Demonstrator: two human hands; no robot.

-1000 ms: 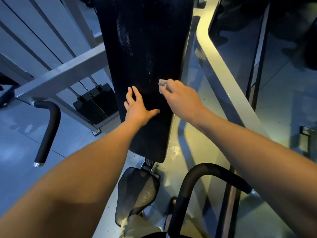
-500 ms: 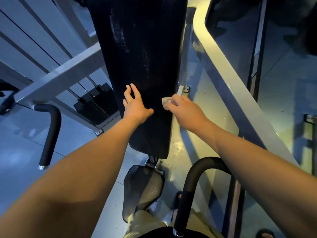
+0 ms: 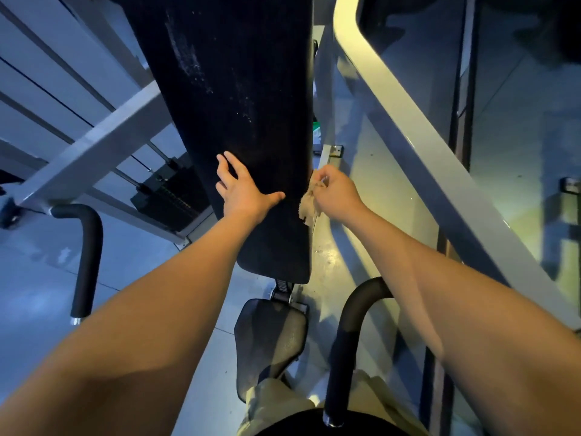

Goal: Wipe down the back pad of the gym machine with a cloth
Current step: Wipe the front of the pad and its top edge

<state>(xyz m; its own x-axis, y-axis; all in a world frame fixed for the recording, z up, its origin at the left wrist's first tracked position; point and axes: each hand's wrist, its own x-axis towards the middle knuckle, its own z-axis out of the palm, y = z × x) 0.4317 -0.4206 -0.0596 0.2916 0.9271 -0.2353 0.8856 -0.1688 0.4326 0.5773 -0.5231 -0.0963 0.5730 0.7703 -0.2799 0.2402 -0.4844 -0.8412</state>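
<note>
The long black back pad (image 3: pixel 239 89) runs down the middle of the view, with pale smears on its upper half. My left hand (image 3: pixel 242 191) lies flat on the pad's lower part, fingers spread. My right hand (image 3: pixel 334 191) is at the pad's right edge, fingers closed on a small pale cloth (image 3: pixel 308 207) that hangs below the fist against the edge.
A small black seat (image 3: pixel 267 338) sits below the pad. Black padded handles stand at the left (image 3: pixel 86 262) and at the lower right (image 3: pixel 345 341). Grey frame bars cross at the left (image 3: pixel 94 152) and right (image 3: pixel 408 121). A weight stack (image 3: pixel 169 196) is behind the pad.
My right hand has slid with the cloth down and rightward, from the pad's face to its right edge. The cloth now dangles below the fist. My left hand stayed on the pad.
</note>
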